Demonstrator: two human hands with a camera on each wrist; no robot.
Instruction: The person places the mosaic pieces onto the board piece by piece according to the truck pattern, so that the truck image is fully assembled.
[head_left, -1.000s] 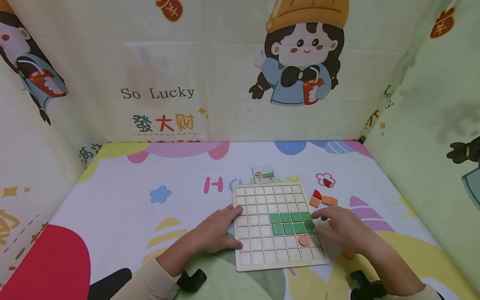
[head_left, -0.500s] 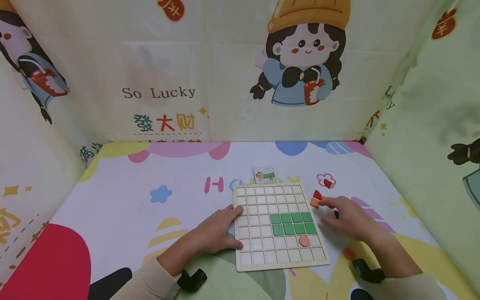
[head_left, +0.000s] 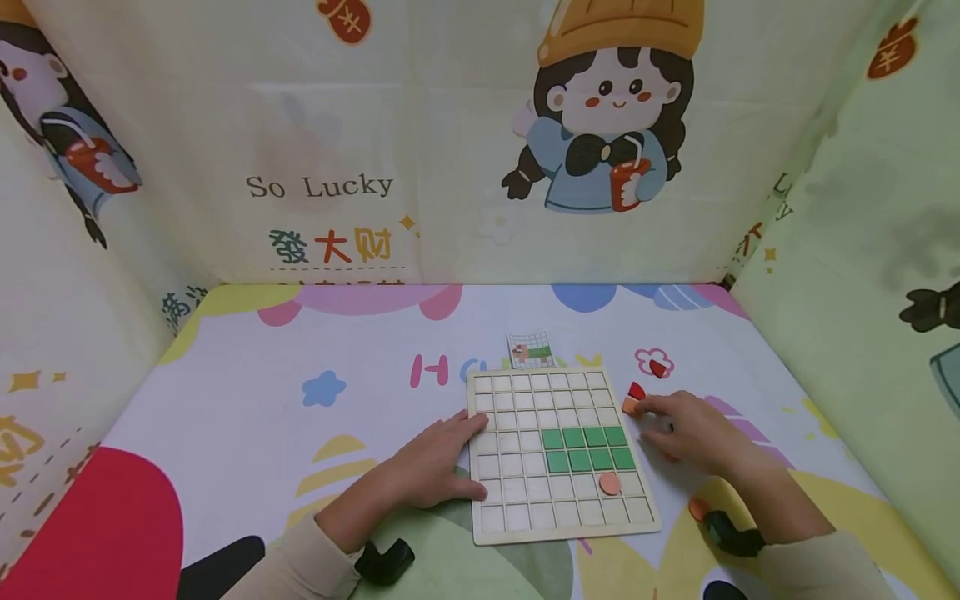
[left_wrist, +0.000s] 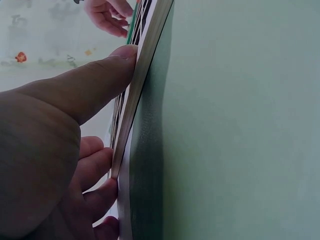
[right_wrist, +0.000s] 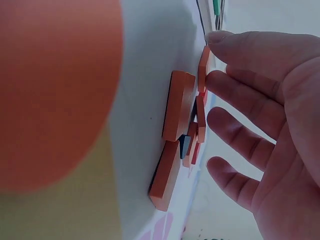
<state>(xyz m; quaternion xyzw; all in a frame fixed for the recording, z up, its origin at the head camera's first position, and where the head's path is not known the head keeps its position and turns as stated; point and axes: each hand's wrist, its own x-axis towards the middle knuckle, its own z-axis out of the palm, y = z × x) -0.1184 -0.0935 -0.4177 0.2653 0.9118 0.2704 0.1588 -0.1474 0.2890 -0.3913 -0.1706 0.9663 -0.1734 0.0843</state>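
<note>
A wooden grid board lies on the table, with green square tiles filling two rows of cells at its right. One round orange piece sits below them. My left hand rests against the board's left edge, thumb and fingertips spread over the rim. Right of the board, my right hand reaches its index fingertip to a small orange square tile. In the right wrist view its thumb stands apart from the index finger, and orange blocks lie beneath the fingers.
A small picture card lies behind the board. Two red pieces are at the right back, one of them touching or close to the orange tile. Another round orange piece lies near the right wrist. Printed cloth walls stand around the table.
My right hand has moved away from the board's right edge, up and right to the loose orange pieces, and its index finger now touches one. The left hand stays put.
</note>
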